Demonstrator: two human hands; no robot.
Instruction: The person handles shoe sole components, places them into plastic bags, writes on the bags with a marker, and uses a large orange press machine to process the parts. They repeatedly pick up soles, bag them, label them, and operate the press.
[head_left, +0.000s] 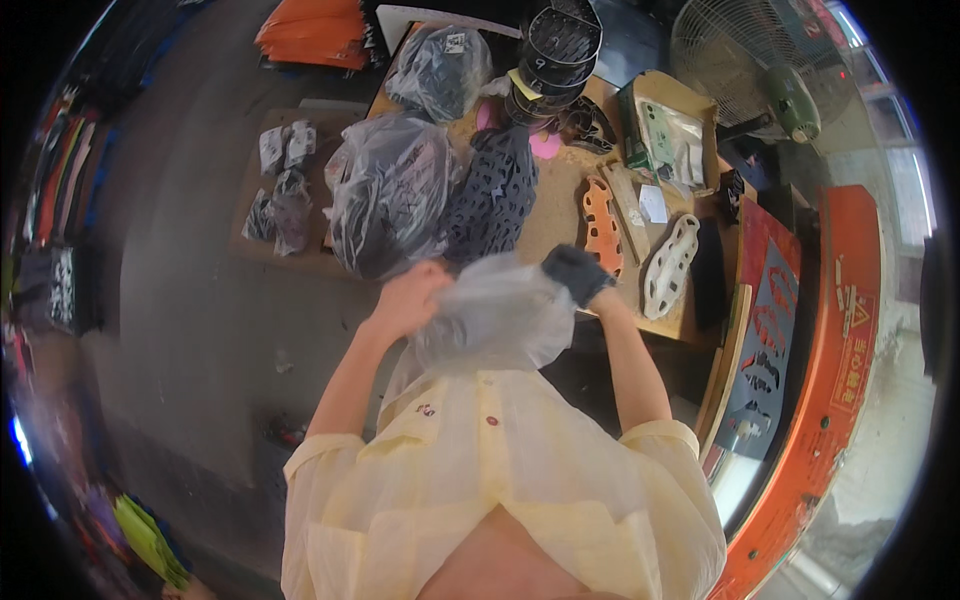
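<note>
"What is held here?"
"A translucent plastic bag (505, 318), blurred, stretched between a bare left hand (410, 298) and a dark-gloved right hand (580, 274), each closed on one side."
"And its place?"
"Before a pale-yellow shirt (490, 430), by the worktable (554, 210), a bulging plastic sack (388, 190) beyond the left hand (perforated orange sole (601, 225) and white sole (671, 265) near the right)."

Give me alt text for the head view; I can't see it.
A bare left hand and dark-gloved right hand hold a motion-blurred translucent plastic bag before a worktable. On it, filled plastic bags sit left; an orange sole-shaped cutout and a white one lie right.
</note>
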